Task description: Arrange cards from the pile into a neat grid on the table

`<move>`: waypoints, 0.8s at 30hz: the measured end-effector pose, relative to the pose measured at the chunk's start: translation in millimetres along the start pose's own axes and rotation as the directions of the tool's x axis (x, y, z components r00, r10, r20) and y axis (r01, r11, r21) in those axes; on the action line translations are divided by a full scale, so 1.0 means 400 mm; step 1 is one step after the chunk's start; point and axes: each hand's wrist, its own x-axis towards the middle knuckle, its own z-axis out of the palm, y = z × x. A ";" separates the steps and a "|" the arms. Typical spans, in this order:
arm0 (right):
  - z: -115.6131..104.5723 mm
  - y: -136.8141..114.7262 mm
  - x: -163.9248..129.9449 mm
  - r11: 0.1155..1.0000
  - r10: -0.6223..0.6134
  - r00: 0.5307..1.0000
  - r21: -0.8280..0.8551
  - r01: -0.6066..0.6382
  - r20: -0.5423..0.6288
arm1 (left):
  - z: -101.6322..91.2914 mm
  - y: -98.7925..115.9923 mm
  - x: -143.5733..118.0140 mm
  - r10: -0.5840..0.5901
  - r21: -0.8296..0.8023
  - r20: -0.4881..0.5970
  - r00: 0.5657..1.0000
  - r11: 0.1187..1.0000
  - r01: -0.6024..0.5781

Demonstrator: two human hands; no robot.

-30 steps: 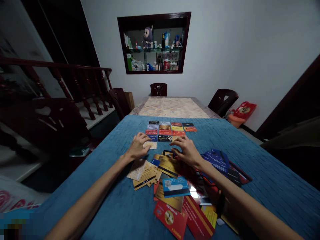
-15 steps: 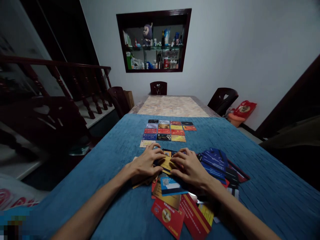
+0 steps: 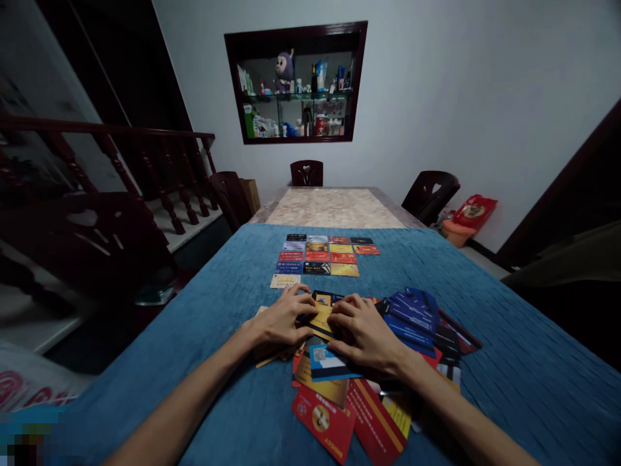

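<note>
My left hand (image 3: 284,319) and my right hand (image 3: 363,331) rest on a loose heap of plastic cards (image 3: 339,382) on a blue tablecloth (image 3: 218,388). Between the fingertips of both hands sits a gold card (image 3: 322,318), pinched from its left and right edges. Beyond the hands, a neat grid of cards (image 3: 323,255) lies in rows, with a pale card (image 3: 285,281) at its near left corner. Several dark blue cards (image 3: 412,314) fan out to the right of my right hand.
The bare marble tabletop (image 3: 334,208) shows beyond the cloth. Dark wooden chairs (image 3: 306,173) stand at the far end and at both sides. A wall niche (image 3: 295,81) holds bottles and a plush toy. A stair railing (image 3: 121,168) runs on the left.
Both hands have drawn back from the card grid to the heap and closed on the gold card. The pale card now lies alone at the grid's near left corner.
</note>
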 end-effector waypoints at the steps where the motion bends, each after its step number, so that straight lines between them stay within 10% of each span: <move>1: 0.002 0.000 0.000 1.000 0.001 1.000 -0.002 -0.001 -0.005 | 0.001 -0.001 0.000 0.004 0.001 0.003 1.000 1.000 -0.004; 24: 0.013 0.019 -0.007 0.993 -0.120 0.958 -0.013 0.121 -0.261 | -0.009 -0.021 -0.002 0.098 -0.176 -0.130 0.987 0.977 -0.120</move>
